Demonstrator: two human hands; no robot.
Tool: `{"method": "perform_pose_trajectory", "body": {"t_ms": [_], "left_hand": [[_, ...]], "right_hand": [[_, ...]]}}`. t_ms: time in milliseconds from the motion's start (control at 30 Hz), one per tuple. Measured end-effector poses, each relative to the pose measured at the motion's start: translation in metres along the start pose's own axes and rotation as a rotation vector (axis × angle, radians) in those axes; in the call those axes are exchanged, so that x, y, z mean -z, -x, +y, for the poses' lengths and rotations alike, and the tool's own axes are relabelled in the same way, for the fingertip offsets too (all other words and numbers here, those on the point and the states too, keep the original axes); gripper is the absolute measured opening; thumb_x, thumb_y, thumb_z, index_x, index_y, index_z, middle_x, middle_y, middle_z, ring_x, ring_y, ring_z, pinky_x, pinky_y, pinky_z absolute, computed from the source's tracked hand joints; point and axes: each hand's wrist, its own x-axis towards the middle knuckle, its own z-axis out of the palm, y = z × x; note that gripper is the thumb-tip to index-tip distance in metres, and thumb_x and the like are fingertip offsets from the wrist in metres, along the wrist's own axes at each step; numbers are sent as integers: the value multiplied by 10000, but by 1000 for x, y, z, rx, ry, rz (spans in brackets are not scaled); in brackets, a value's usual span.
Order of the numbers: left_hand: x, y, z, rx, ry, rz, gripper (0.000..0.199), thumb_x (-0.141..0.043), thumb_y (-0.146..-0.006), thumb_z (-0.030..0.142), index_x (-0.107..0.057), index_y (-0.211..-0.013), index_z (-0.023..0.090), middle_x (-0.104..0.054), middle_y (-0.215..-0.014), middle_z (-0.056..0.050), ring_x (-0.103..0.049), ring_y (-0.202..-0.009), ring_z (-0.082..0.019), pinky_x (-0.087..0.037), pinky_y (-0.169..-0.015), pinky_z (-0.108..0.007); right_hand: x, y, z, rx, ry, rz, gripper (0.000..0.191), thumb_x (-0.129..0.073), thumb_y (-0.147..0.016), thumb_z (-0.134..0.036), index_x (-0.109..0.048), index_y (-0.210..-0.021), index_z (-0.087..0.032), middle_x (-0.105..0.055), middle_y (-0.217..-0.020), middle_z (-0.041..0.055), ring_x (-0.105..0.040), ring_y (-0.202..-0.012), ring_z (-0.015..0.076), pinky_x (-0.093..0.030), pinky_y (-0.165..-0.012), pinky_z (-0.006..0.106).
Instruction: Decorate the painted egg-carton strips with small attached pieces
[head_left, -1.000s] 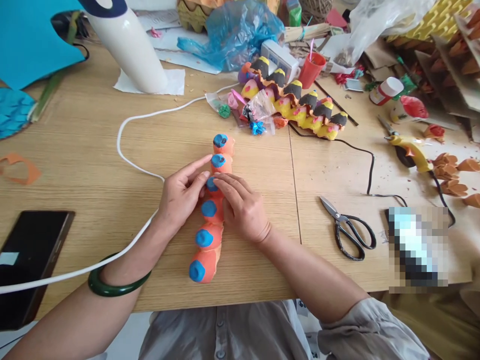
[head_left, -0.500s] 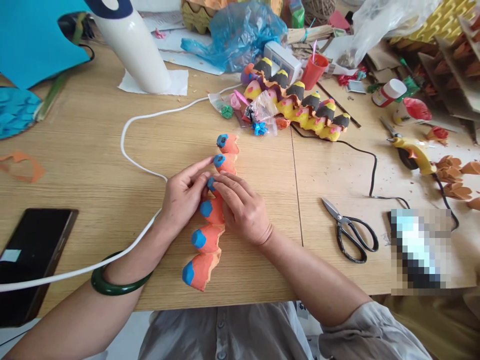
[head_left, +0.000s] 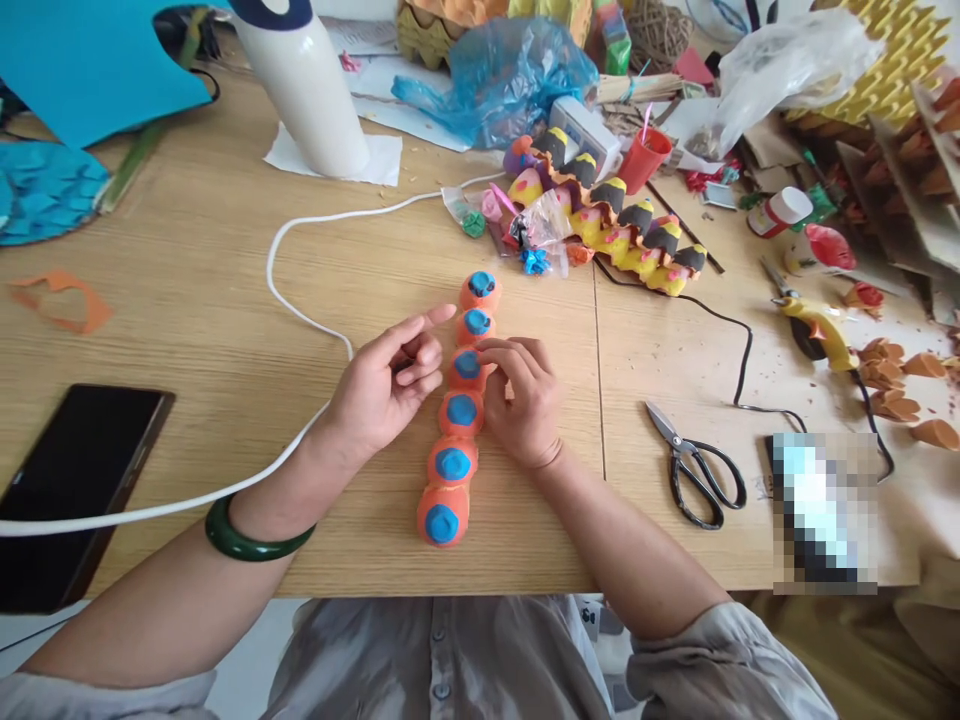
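A strip of egg-carton cups [head_left: 453, 463], painted orange with blue round tops, lies lengthwise before me with its tops facing up. Dark marks show on the two farthest tops. To its left is my left hand [head_left: 394, 385], index finger stretched toward the second cup and the others loosely curled; a dark spot between them could be shadow. From the right, my right hand [head_left: 523, 400] has bent fingers against the third cup's edge, gripping the strip there; its thumb is partly hidden.
Black-handled scissors [head_left: 694, 465] lie to the right, near a pixelated object [head_left: 823, 512]. Yellow-handled pliers [head_left: 821, 325] are farther right. A painted egg-carton piece [head_left: 615, 210] and small plastic bags [head_left: 540, 225] lie behind. A white cable [head_left: 274, 260] and a phone [head_left: 82, 490] are leftward.
The strip has turned from leaning on its side to lying with its blue tops up. My left hand has come off it; my right fingers remain on it. The whole view has shifted slightly.
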Motion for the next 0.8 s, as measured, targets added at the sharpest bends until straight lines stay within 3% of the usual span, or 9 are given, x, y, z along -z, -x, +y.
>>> {"method": "perform_pose_trajectory", "body": {"t_ms": [100, 167, 233, 300, 500, 667, 800], "left_hand": [[-5, 4, 5, 52, 103, 15, 280, -570, -1010, 319, -789, -1051, 151, -647, -797, -21, -549, -601, -58, -524, -592, -165], [-8, 8, 6, 43, 100, -1, 373, -497, -1051, 399, -776, -1107, 158, -736, -987, -83, -712, -882, -133, -616, -793, -240], [-10, 12, 4, 16, 69, -65, 473, -444, -1063, 506, -760, -1181, 174, -753, -1183, -117, -715, -1167, -217, -629, -942, -330], [-11, 15, 2, -8, 44, -146, 564, -420, -1046, 616, -746, -1242, 201, -724, -1329, -116, -654, -1330, -263, -613, -1021, -384], [-9, 21, -3, 5, 18, -309, 668, -445, -968, 788, -711, -1351, 309, -676, -1446, -75, -575, -1442, -306, -604, -1044, -462], [-9, 24, -1, -17, -32, -315, 670, -521, -910, 830, -707, -1349, 358, -676, -1451, -55, -536, -1479, -321, -591, -1053, -466], [-11, 27, 0, -25, -21, -335, 667, -578, -886, 819, -715, -1339, 349, -680, -1444, -64, -541, -1471, -325, -600, -1025, -440]], "right_hand": [[3, -4, 1, -20, 22, 54, 330, -452, -924, 6, -671, -985, -232, -809, -1031, 56, -683, -964, 220, -589, -860, 401], [5, -7, -2, 26, 39, 109, 330, -444, -948, -8, -664, -1057, -229, -791, -1048, 65, -701, -967, 218, -579, -863, 415], [8, -9, -7, 101, 68, 149, 304, -486, -971, -32, -654, -1131, -229, -774, -1063, 73, -716, -971, 220, -570, -855, 419], [8, -9, -13, 173, 84, 154, 274, -564, -973, -64, -651, -1179, -223, -765, -1064, 81, -719, -968, 225, -559, -842, 413], [7, -8, -19, 267, 94, 72, 289, -666, -976, -172, -661, -1258, -235, -769, -1032, 59, -680, -894, 217, -536, -787, 400], [8, -7, -15, 332, 70, 14, 304, -731, -972, -316, -660, -1268, -307, -770, -1052, 27, -674, -908, 223, -560, -802, 411], [8, -4, -17, 340, 21, -3, 260, -754, -951, -254, -682, -1197, -293, -766, -1072, 30, -672, -952, 232, -584, -815, 413]]}}
